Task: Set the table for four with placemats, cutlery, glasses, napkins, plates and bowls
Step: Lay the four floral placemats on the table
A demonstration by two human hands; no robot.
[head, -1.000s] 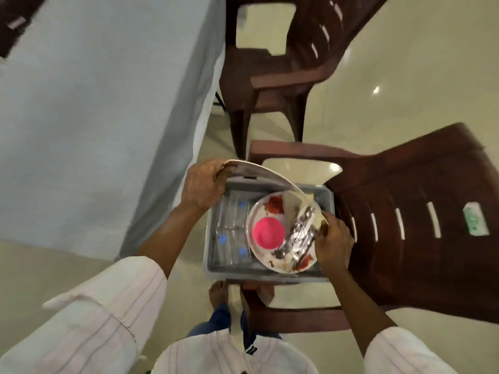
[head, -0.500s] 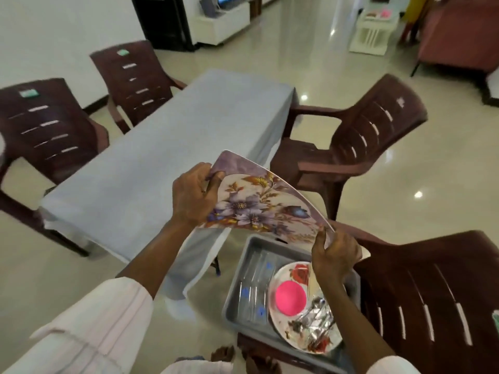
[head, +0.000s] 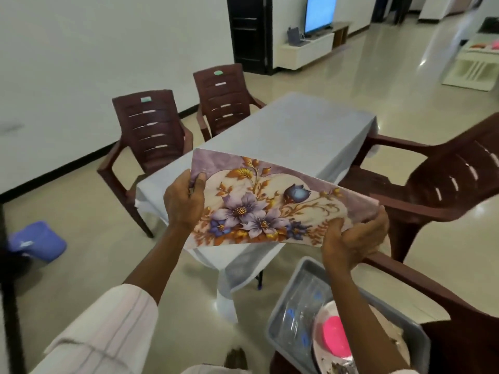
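Pretty plain room: white wall (head: 81, 49) with a dark skirting strip, shiny cream tile floor (head: 364, 85) picking up little glints of ceiling light, and a long table (head: 283, 136) under a pale grey-blue cloth in the middle. Two dark brown plastic chairs (head: 151, 128) (head: 224, 95) sit on its far side by the wall, and another one (head: 445, 179) is pulled up on the right. Further back there's a black door (head: 249, 31), a lit TV (head: 320, 12) on a low white cabinet (head: 305, 52), and a purple plastic thing (head: 37, 240) on the floor off to the left.
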